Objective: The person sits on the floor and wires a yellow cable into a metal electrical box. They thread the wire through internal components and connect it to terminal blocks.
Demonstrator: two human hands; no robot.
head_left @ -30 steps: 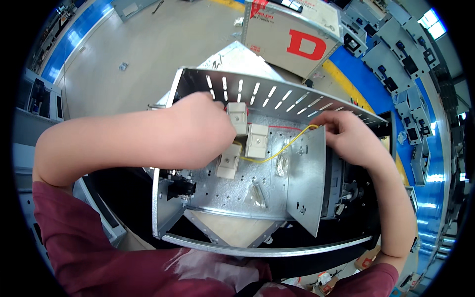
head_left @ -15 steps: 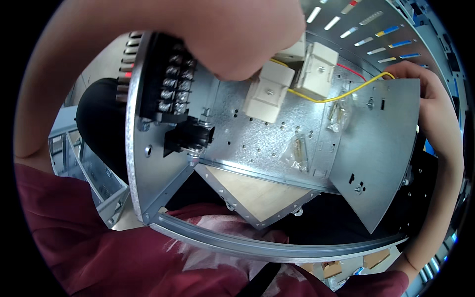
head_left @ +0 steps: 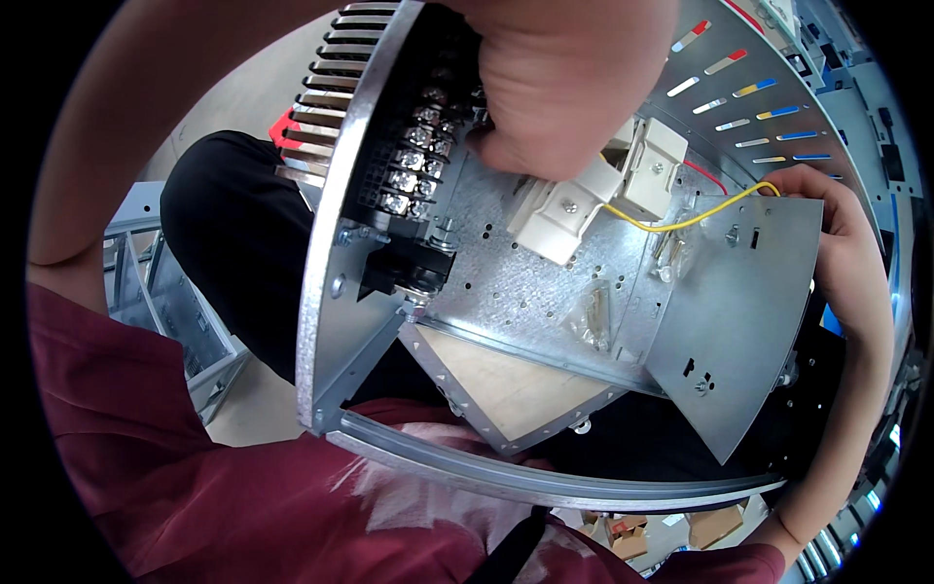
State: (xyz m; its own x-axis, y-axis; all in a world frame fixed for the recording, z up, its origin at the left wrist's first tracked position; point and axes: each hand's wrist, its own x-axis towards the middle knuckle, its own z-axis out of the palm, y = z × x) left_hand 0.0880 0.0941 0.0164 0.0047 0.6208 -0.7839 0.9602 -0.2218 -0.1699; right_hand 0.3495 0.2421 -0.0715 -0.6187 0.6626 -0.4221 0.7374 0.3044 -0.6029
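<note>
Galvanized chassis (head_left: 545, 292) — left hand (head_left: 574, 78) pinching cream block (head_left: 564, 209); right hand (head_left: 846, 243) grip unclear.

So the main thing here is an open sheet-metal chassis (head_left: 545, 292), bare galvanized steel, tipped up so you look straight into it. The perforated floor panel has two cream-coloured plastic blocks (head_left: 593, 190) bolted on toward the far side, sitting side by side and touching, each with a screw in the top. A yellow wire (head_left: 696, 216) runs from just beside the blocks off to the right, curving over the top edge of a flat metal divider plate (head_left: 744, 311). On the left wall there's a black terminal strip (head_left: 409, 170) with a row of silver screws. The far wall has slotted vents.
</note>
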